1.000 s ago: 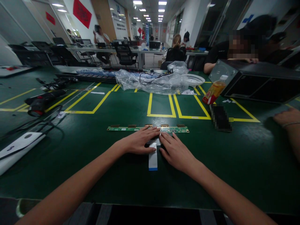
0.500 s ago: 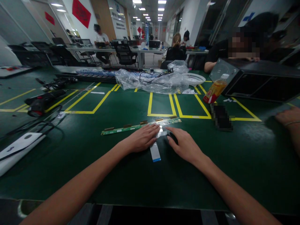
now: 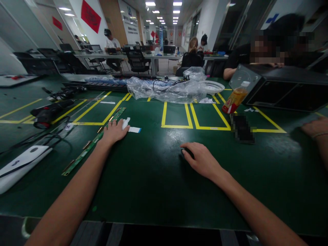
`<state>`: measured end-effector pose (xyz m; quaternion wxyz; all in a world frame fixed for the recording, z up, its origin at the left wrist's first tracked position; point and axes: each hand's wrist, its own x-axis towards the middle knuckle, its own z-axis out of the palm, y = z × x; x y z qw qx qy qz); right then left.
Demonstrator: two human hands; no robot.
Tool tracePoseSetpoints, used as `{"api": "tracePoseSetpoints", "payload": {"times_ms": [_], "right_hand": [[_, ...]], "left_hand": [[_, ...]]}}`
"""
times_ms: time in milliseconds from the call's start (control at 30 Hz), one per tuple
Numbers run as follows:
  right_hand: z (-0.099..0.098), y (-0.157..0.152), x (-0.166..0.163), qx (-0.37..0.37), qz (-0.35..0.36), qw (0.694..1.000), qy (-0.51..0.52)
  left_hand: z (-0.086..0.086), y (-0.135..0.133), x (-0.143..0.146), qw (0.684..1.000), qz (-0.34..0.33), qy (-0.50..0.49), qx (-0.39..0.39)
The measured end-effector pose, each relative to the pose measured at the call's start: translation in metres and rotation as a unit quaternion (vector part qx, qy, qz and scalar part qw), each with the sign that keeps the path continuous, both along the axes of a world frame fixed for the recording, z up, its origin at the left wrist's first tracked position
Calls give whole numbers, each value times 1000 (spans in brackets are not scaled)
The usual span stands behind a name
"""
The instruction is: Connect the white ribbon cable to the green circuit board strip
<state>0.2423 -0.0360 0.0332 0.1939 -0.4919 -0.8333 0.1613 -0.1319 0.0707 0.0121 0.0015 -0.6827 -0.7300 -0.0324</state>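
My left hand (image 3: 114, 133) lies over a long narrow green circuit board (image 3: 88, 151), its fingers bent around the far part of the strip. A white flat ribbon cable (image 3: 134, 129) with a blue end sticks out to the right of these fingers. The board slants from near left to far right, with copper-coloured tabs along one edge. To the right, my right hand (image 3: 201, 159) rests on the green table (image 3: 159, 184), its fingers curled and thumb near the index finger. A small dark thing shows at its fingertips; its kind is unclear.
Clear plastic wrapping (image 3: 166, 89) and a white basket (image 3: 212, 86) lie at the back. A drink bottle (image 3: 235, 99) and a blurred dark object (image 3: 242, 128) are right, by a black case (image 3: 284, 87). Cables (image 3: 48, 136) and a white device (image 3: 23, 164) lie left. Another person's hand (image 3: 316, 130) rests far right.
My left hand has moved left with the circuit board and ribbon cable, and the board has turned to a steeper slant. My right hand has stayed nearly in place, now apart from the board.
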Motion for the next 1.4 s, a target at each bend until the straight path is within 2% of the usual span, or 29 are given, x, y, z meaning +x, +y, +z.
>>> {"api": "tracePoseSetpoints", "payload": {"times_ms": [133, 233, 300, 367, 533, 600, 667, 700, 767, 833, 933, 1033, 1100, 1233, 1400], "right_hand": [[0, 0, -1, 7, 2, 1000, -1], [-1, 0, -2, 8, 7, 1000, -2], [-1, 1, -1, 6, 10, 1000, 2], [-2, 1, -1, 3, 16, 1000, 7], [-9, 1, -3, 9, 48, 999, -1], [-13, 0, -4, 7, 59, 998, -21], [-16, 0, -5, 1, 64, 997, -48], [-16, 0, -5, 1, 62, 996, -59], [-17, 0, -5, 6, 55, 996, -73], [-16, -1, -4, 16, 53, 996, -74], [-16, -2, -3, 21, 54, 996, -67], [-17, -4, -4, 12, 64, 995, -70], [-17, -5, -5, 4, 72, 994, -77], [-17, -4, -6, -4, 78, 994, -81], [-18, -4, -5, -6, 83, 992, -90]], "left_hand": [[-11, 8, -3, 999, 50, -8, 2], [-18, 14, -4, 999, 36, 4, 6], [-21, 13, 3, 1000, -25, 10, -13], [-21, 7, 20, 992, -121, 5, -35], [-15, -33, 92, 929, -361, -43, -69], [-13, -47, 116, 901, -424, -59, -75], [-11, -52, 128, 886, -452, -66, -75], [-11, -50, 127, 889, -448, -67, -74], [-12, -39, 112, 913, -399, -56, -63], [-15, -23, 83, 950, -308, -28, -41], [-19, 1, 26, 992, -129, 16, -9], [-23, 15, -19, 999, 43, 28, -7], [-26, 19, -33, 994, 101, 23, -22], [-28, 21, -33, 995, 101, 4, -21], [-25, 16, -5, 1000, 0, -28, 0]]}}
